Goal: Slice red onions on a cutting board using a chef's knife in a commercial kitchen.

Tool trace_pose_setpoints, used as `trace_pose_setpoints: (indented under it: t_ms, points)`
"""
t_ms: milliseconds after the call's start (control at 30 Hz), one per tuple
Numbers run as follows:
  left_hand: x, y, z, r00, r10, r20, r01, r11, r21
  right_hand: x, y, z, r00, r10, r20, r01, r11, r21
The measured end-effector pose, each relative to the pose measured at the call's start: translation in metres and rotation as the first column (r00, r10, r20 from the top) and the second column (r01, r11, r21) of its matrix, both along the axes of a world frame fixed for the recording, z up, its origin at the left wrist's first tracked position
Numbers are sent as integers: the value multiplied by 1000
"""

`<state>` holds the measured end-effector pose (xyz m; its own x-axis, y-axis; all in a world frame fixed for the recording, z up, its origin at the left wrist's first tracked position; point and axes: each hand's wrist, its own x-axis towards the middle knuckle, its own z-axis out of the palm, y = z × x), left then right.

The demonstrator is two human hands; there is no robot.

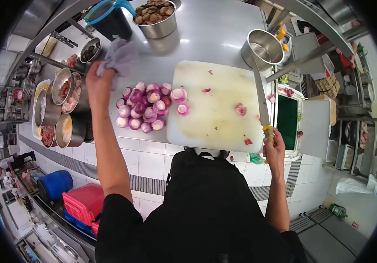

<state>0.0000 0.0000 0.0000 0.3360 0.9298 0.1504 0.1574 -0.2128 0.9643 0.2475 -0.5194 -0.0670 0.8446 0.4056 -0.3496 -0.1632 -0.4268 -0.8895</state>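
Left hand (100, 79): fingers bunched around a greyish cloth (120, 57), out past the left side of the onion heap. Cloth partly blurred; whether it touches the metal, cannot tell. Right hand (276, 144): closed around the handle of a long knife (262, 98), low by the near right corner of the cutting board (210, 122), blade pointing away from the body along the board's right edge. Likely held that way to keep the edge apart from the busy left arm.

Onions (144, 105), purple with pale cut ends, heaped on the worktop (214, 33) just left of the board; two more sit on its left margin. Placed, I judge, within short reach of the cutting surface. Red scraps dot the board (skins, by their look).

Edges: the board's near side comes to the worktop's front edge, close to the wearer's body, so little slack there. Beyond the knife's tip stands a steel pot (264, 50); tip and rim overlap in view, contact uncertain. Right of the board, a bin with a green interior (286, 122) crowds that side. Roomiest stretch: bare metal beyond the board's far edge. Leftward, steel bowls (63, 85) limit the left arm's sweep.
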Motion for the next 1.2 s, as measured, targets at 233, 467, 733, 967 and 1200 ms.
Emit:
trace_pose_setpoints:
  t_ms: [233,467,733,967,1200]
  points:
    - [136,-152,-42,541,-457,-707,696,715,70,25,-44,10,999,-7,-42,13,989,148]
    - [222,-251,-183,684,233,-691,279,792,543,45,-130,3,993,-91,-79,95,994,60]
    - [345,-458,-142,829,-521,-201,553,818,160,80,-177,-7,973,-175,-150,192,976,103]
    - [172,-347,-91,867,-353,-352,445,867,226,96,-231,-35,973,-197,-121,211,971,116]
    - [191,-446,-195,840,-87,-536,312,885,345,98,-217,-40,973,-125,-192,145,985,93]
